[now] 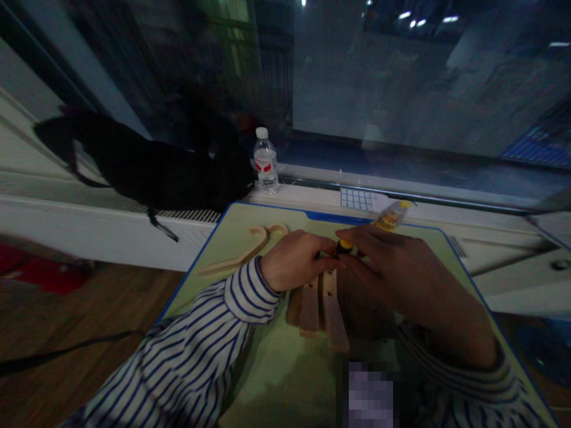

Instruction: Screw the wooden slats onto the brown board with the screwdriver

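My left hand (pixel 297 260) is curled closed over the far ends of some flat wooden slats (pixel 322 306) lying on a pale green mat (pixel 267 368). My right hand (pixel 392 261) meets it from the right, fingers pinched on a small tool with a yellow and black handle (pixel 344 245), seemingly a screwdriver. The tool's tip is hidden between the two hands. Both sleeves are blue and white striped.
Curved wooden pieces (pixel 250 246) lie on the mat's far left. A small bag of yellow parts (pixel 391 217) and a gridded sheet (pixel 357 199) sit at the far edge. A water bottle (pixel 266 160) and a black bag (pixel 151 166) rest on the window ledge.
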{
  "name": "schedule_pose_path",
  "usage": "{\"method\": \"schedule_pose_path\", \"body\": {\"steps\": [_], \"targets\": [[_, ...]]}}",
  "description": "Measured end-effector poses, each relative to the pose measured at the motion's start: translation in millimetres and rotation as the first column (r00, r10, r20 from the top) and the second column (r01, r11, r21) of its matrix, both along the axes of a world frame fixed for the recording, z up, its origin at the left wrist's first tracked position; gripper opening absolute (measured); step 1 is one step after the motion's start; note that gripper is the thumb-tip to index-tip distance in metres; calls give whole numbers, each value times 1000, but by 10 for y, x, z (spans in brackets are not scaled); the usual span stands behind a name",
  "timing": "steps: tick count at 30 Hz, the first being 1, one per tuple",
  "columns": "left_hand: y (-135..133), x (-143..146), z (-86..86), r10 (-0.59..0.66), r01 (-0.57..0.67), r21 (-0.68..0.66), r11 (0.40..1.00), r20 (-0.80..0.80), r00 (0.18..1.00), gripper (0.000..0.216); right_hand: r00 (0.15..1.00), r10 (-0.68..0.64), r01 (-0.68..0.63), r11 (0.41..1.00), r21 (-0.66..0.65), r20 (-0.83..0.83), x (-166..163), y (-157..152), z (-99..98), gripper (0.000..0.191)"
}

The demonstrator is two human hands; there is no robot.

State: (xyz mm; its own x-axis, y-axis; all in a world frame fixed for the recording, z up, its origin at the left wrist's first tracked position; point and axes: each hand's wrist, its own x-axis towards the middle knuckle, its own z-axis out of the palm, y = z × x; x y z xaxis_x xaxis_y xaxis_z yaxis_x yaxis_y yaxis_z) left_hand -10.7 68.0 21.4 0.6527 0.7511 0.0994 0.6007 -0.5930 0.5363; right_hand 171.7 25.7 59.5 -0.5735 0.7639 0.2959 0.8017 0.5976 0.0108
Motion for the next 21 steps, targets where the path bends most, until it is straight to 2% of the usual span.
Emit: {"method": "schedule_pose_path", "body": {"steps": [7, 13, 21], "targets": [[-20, 5, -5, 93, -92, 77, 993, -12, 996, 28, 1000, 4, -3, 999, -44, 6, 33, 9, 11, 23], [-40, 13, 5, 96, -89, 116, 989, -56, 994, 29, 999, -41, 44, 996, -84, 27, -15, -40, 56, 11], [-30, 4, -9, 60, -57, 69, 996, -38, 998, 28, 994, -84, 88, 995, -57, 68, -50, -58, 71, 7]]}}
